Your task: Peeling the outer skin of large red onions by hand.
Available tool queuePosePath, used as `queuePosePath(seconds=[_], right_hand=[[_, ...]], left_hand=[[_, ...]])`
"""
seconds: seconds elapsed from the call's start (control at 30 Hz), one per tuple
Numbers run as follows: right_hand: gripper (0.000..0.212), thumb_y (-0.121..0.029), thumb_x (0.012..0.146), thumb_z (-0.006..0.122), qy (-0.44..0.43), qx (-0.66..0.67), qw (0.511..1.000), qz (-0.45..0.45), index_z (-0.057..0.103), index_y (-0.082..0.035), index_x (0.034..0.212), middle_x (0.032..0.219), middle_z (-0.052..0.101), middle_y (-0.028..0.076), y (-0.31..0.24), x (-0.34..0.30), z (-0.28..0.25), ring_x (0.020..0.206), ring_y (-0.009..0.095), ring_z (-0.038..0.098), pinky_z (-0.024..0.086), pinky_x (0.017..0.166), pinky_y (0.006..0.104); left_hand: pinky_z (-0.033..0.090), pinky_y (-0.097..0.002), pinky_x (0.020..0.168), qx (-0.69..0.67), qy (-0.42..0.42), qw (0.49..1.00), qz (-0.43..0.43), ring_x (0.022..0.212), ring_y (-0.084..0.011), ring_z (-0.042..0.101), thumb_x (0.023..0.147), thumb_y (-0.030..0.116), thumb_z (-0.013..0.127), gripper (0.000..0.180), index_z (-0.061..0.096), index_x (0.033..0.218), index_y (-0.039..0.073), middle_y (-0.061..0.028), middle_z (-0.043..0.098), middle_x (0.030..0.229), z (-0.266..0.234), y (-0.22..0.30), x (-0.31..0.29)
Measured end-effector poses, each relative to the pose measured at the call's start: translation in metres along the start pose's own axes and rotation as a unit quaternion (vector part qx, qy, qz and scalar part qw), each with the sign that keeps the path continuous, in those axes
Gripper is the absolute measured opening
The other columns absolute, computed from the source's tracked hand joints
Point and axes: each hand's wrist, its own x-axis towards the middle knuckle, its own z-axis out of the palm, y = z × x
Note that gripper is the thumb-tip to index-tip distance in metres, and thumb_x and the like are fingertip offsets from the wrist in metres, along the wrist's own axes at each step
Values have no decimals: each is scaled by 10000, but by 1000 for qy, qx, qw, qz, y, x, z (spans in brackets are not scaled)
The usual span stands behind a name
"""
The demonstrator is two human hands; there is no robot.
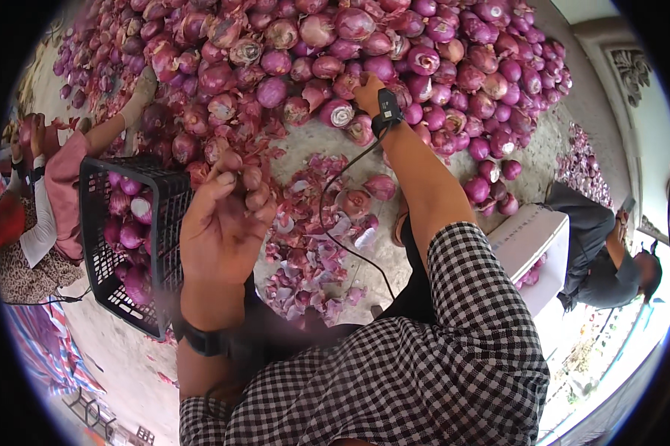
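Note:
A big heap of red onions spreads across the floor in front of me. My right hand reaches into its near edge with the arm stretched out. Its fingers bend down among the onions and seem closed on one, though the fingertips are partly hidden. Beside that hand lies an onion with a pale cut end. My left hand is raised with the palm up and nothing in it; its fingers are loosely curled and apart. It hovers just right of a black plastic crate partly filled with onions.
Loose onion skins cover the floor between my legs. A dark cable hangs from my right wrist. At the right stands a white box holding onions. One person sits beyond it, another at the far left.

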Motion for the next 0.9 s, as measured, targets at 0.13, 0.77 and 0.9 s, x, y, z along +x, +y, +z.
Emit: queuePosePath(seconds=[0.13,0.77,0.9], right_hand=[[552,-304,703,706,44,-13,999,-20,540,-16,1144,1101,589,252,24,13,20,1015,418,565,462,890,466],[441,-284,730,576,-118,-269,943,-158,549,-21,1082,1085,591,199,13,-37,59,1044,382,553,444,883,475],[530,-261,698,644,-151,-137,978,31,481,4,1127,1156,528,217,17,-52,80,1096,402,524,433,921,491]], left_hand=[[408,-291,665,19,33,999,-12,757,-170,471,854,85,554,183,533,1034,64,-71,514,866,-5,-5,8],[446,-309,693,37,111,992,-47,755,-177,527,844,93,569,185,540,1027,76,-84,566,895,-16,-16,19],[423,-297,678,51,112,991,-48,742,-165,503,844,98,564,184,541,1025,73,-71,539,881,-13,-21,21]])
